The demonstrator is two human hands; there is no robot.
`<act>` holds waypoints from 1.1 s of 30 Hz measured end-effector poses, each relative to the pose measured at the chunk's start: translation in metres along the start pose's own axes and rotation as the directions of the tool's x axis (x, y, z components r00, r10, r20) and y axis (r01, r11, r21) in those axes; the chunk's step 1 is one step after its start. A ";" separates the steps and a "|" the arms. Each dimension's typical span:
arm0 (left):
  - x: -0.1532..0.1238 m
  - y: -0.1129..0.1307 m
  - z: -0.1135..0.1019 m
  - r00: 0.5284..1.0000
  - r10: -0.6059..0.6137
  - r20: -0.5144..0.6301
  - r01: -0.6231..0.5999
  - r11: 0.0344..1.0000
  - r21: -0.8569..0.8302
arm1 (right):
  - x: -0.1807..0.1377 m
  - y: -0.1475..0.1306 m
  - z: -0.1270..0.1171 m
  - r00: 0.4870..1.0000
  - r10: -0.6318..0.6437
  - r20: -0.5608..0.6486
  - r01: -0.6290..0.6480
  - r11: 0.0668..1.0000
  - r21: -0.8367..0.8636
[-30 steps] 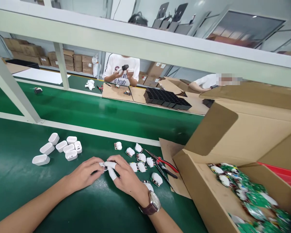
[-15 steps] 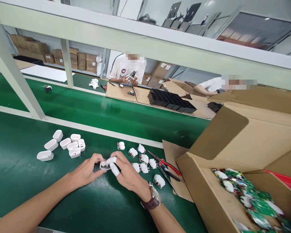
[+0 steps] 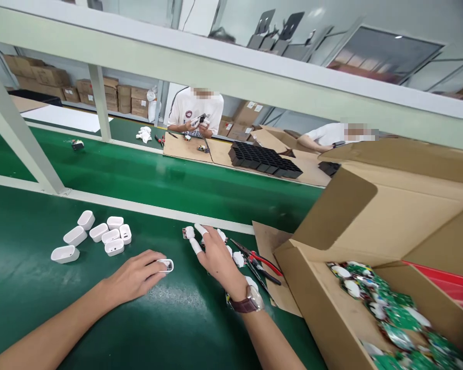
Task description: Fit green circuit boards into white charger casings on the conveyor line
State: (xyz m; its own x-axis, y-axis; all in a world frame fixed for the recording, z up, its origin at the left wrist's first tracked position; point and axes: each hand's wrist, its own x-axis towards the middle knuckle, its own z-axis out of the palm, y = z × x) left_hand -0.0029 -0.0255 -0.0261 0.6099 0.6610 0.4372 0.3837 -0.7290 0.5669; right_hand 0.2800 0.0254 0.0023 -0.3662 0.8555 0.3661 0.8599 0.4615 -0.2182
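My left hand (image 3: 141, 272) grips a small white plastic casing (image 3: 170, 265) between thumb and fingers; its open end faces up and something dark sits inside. White finger cots cover the thumb and index finger of my right hand (image 3: 219, 257). Those two fingers are apart, close beside a small circuit board with a white blob (image 3: 189, 233); whether they touch it I cannot tell. Several similar boards (image 3: 238, 258) lie partly hidden under and behind my right hand. To the left, several white casings (image 3: 65, 254) stand grouped on the green tabletop (image 3: 146, 329).
Red-handled pliers (image 3: 264, 262) and tweezers (image 3: 256, 277) lie on a cardboard sheet (image 3: 270, 239) at right. Beside them stands a large carton (image 3: 316, 303) of circuit boards. A metal frame bar (image 3: 158, 206) crosses behind. Two people (image 3: 196, 110) sit across the green bench.
My right hand has left the casing and moved up and right to the loose boards, its fingers spreading. My left hand keeps the casing. The view has shifted slightly.
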 end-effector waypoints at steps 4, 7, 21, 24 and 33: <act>0.004 0.005 -0.002 0.996 0.065 -0.064 -0.062 0.997 0.049 | 0.004 -0.003 0.021 0.999 0.006 0.049 -0.001 0.995 -0.099; 0.007 0.013 0.000 0.999 0.030 -0.034 -0.028 0.997 0.067 | 0.005 -0.017 0.022 0.994 -0.046 0.103 0.056 0.994 -0.098; 0.146 -0.073 -0.101 0.901 -0.391 -0.186 0.433 0.792 0.430 | -0.046 -0.035 0.048 0.965 -0.263 -0.015 0.261 0.960 -0.099; 0.161 -0.098 -0.111 0.860 -0.470 -0.199 0.507 0.739 0.443 | -0.044 -0.034 0.043 0.964 -0.264 -0.004 0.263 0.962 -0.066; 0.076 -0.026 -0.140 0.930 -0.368 -0.017 0.315 0.772 0.552 | -0.044 -0.033 0.045 0.968 -0.242 -0.061 0.243 0.970 0.014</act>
State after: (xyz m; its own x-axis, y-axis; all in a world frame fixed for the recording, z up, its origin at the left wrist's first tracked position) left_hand -0.0632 0.0685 0.0900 0.4145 0.8856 0.2094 0.8712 -0.4527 0.1902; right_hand 0.2517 -0.0166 -0.0477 -0.5408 0.7025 0.4626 0.7402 0.6587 -0.1351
